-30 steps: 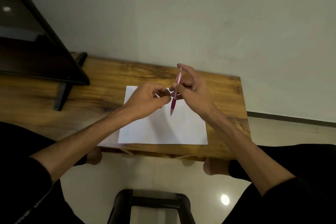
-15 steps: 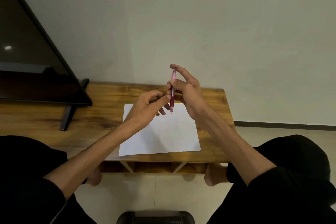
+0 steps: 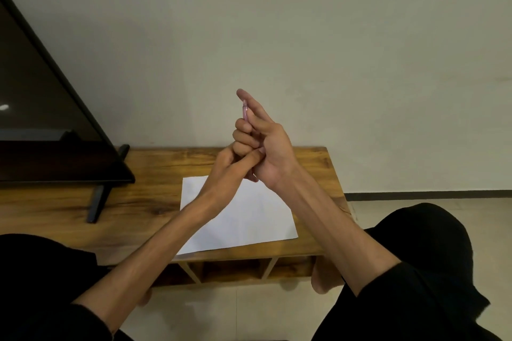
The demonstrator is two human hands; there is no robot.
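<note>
Above your table (image 3: 155,169) and its 1 sheet of paper (image 3: 249,219), your right hand (image 3: 266,147) and left hand (image 3: 227,171) meet. The right's fingers curl round the upright pen (image 3: 245,112); whether the left pinches its lower end, I cannot tell.

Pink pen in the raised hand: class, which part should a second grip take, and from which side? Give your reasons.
Take the bare upper end of the pink pen, coming from the left. It stands nearly upright; the right hand wraps its lower barrel, with the index finger along the right side.
</note>
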